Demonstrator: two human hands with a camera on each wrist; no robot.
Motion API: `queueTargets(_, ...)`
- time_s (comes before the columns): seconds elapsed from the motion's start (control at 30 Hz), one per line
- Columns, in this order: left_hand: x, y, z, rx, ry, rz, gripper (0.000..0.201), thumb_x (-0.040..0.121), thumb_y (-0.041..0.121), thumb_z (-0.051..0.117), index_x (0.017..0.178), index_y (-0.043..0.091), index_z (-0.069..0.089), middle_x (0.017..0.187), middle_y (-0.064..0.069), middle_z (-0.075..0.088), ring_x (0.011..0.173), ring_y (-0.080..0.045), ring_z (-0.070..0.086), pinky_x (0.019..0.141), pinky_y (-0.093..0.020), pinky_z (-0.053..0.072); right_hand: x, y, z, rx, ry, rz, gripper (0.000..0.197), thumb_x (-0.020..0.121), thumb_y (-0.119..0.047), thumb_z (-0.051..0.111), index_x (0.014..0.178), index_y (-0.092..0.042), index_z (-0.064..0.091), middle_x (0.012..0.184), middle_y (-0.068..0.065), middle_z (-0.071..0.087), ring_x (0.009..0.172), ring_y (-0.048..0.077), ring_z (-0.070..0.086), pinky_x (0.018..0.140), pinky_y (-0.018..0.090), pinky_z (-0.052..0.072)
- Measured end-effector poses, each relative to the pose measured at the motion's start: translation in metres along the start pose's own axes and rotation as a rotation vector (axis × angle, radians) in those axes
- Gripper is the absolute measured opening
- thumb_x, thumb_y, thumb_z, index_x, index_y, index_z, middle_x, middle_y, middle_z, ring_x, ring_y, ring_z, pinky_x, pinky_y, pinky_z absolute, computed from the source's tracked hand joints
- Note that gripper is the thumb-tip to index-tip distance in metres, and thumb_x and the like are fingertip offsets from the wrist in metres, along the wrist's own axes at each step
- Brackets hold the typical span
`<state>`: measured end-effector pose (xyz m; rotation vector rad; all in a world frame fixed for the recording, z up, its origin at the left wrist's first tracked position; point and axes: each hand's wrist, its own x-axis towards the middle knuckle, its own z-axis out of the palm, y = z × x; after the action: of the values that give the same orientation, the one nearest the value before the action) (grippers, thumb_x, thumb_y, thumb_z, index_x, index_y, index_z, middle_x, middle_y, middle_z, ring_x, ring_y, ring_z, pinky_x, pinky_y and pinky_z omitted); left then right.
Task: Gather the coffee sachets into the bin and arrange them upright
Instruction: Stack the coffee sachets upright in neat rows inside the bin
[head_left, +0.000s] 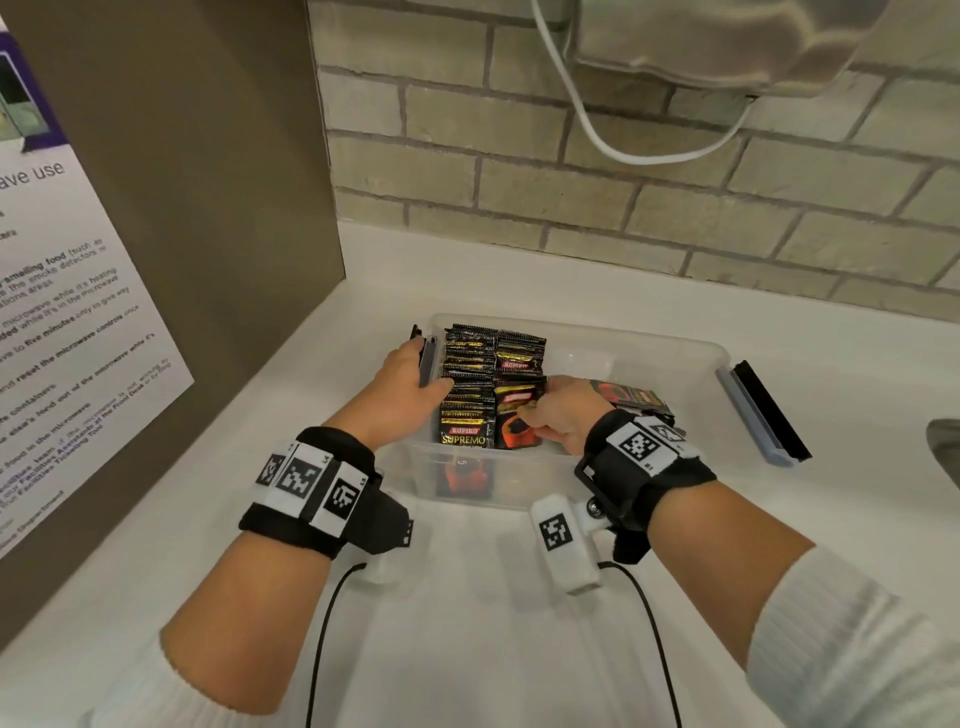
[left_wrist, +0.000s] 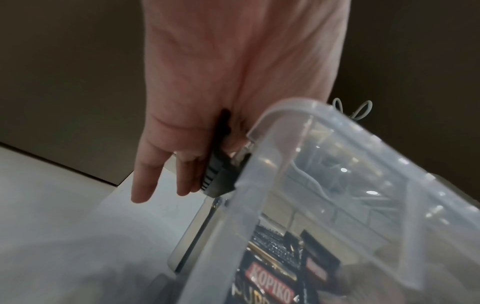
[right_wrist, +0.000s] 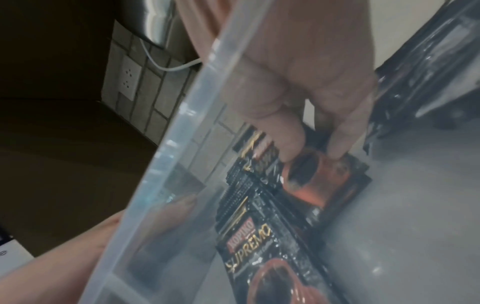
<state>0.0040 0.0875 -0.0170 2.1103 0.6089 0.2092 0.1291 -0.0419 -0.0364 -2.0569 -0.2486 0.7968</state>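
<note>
A clear plastic bin (head_left: 649, 338) stands on the white counter (head_left: 467, 623). Two rows of black Kopiko sachets (head_left: 470, 374) stand upright in its left part. My left hand (head_left: 405, 384) lies against the bin's left wall beside the latch (head_left: 427, 358), fingers (left_wrist: 182, 179) straight outside and thumb over the rim touching the sachets. My right hand (head_left: 563, 410) is inside the bin and pinches the front sachet (head_left: 514, 423) of the right row, the one with a red cup (right_wrist: 319, 185). Behind that hand, a few sachets (head_left: 631, 397) lie flat on the bin floor.
A brown panel with a printed notice (head_left: 78, 312) rises close on the left. A brick wall (head_left: 623, 208) runs behind, with a white cable (head_left: 649, 150) hanging from an appliance (head_left: 727, 41). The bin's right latch (head_left: 763, 415) sticks out sideways. A grey object (head_left: 945, 447) shows at the right edge.
</note>
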Motion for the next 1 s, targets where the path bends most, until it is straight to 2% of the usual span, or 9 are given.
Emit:
queueTargets(0.1,0.003,-0.003,-0.001,0.008,-0.018,-0.004,0.059,0.096,0.021,0.047,0.146,0.012,0.018,0.149,-0.008,0.026,0.131,-0.023,0.035,0.105,-0.042,0.038,0.007,0.003,0.004,-0.044,0.073,0.018,0.036,0.082,-0.006,0.066,0.115,0.003,0.054,0.115,0.016,0.064,0.105,0.030,0.062,0.092,0.042,0.052)
queueTargets(0.2,0.008,-0.008,-0.001,0.064,-0.057,-0.023,0.064,0.095,0.027,0.047,0.148,0.018,0.012,0.150,-0.010,0.021,0.132,-0.029,0.035,0.106,-0.048,0.038,0.000,0.002,0.005,-0.045,0.042,0.024,0.036,0.086,-0.008,0.060,0.120,0.004,0.053,0.115,0.013,0.061,0.102,0.027,0.060,0.089,0.036,0.052)
queueTargets(0.33,0.017,0.002,-0.012,0.348,-0.095,-0.030,0.061,0.097,0.037,0.039,0.149,0.027,0.007,0.157,-0.004,-0.009,0.145,-0.030,-0.004,0.117,-0.052,0.008,-0.011,-0.002,0.007,-0.025,0.025,0.041,0.030,0.093,-0.010,0.051,0.120,0.003,0.051,0.125,0.021,0.058,0.113,0.031,0.058,0.095,0.037,0.050)
queueTargets(0.4,0.022,0.019,-0.023,0.504,-0.141,0.048,0.052,0.100,0.034,0.031,0.148,0.028,0.013,0.158,0.002,-0.006,0.145,-0.025,-0.009,0.116,-0.054,-0.001,-0.014,-0.003,0.008,0.031,0.006,0.055,0.027,0.096,-0.011,0.047,0.119,0.002,0.050,0.125,0.020,0.057,0.115,0.030,0.057,0.091,0.035,0.051)
queueTargets(0.47,0.034,0.033,-0.027,0.648,-0.260,0.092,0.045,0.102,0.026,0.026,0.146,0.024,0.024,0.158,0.002,0.010,0.145,-0.025,0.001,0.116,-0.055,0.002,-0.018,-0.007,0.008,0.098,-0.035,0.071,0.027,0.097,-0.007,0.044,0.120,0.005,0.049,0.126,0.021,0.057,0.115,0.031,0.057,0.080,0.031,0.050)
queueTargets(0.57,0.052,0.042,-0.018,0.896,-0.396,0.098,0.041,0.101,0.020,0.025,0.140,0.022,0.035,0.149,-0.001,0.030,0.135,-0.028,0.019,0.110,-0.056,0.017,-0.022,-0.009,0.008,0.096,-0.053,0.091,0.029,0.098,-0.010,0.043,0.122,0.005,0.047,0.123,0.019,0.058,0.115,0.031,0.057,0.081,0.030,0.049)
queueTargets(0.77,0.068,0.033,-0.005,1.089,-0.321,0.169,0.040,0.099,0.026,0.034,0.140,0.029,0.035,0.144,0.004,0.025,0.126,-0.023,0.024,0.102,-0.046,0.024,-0.018,-0.008,0.010,0.061,-0.049,0.070,0.028,0.098,-0.014,0.043,0.119,0.003,0.050,0.125,0.019,0.058,0.115,0.031,0.057,0.094,0.034,0.049)
queueTargets(0.9,0.070,0.031,-0.005,1.083,-0.326,0.149,0.043,0.099,0.028,0.035,0.142,0.033,0.030,0.145,0.007,0.024,0.128,-0.022,0.023,0.102,-0.046,0.023,-0.020,-0.009,0.011,0.100,-0.080,0.080,0.028,0.098,-0.012,0.042,0.121,0.004,0.047,0.126,0.022,0.057,0.114,0.034,0.059,0.094,0.038,0.050)
queueTargets(1.0,0.069,0.029,-0.004,1.021,-0.294,0.144,0.048,0.098,0.026,0.038,0.144,0.031,0.024,0.146,0.005,0.022,0.130,-0.022,0.022,0.103,-0.047,0.023,-0.021,-0.009,0.009,0.098,-0.071,0.084,0.028,0.098,-0.010,0.042,0.121,0.004,0.049,0.126,0.020,0.057,0.114,0.032,0.059,0.093,0.034,0.050)
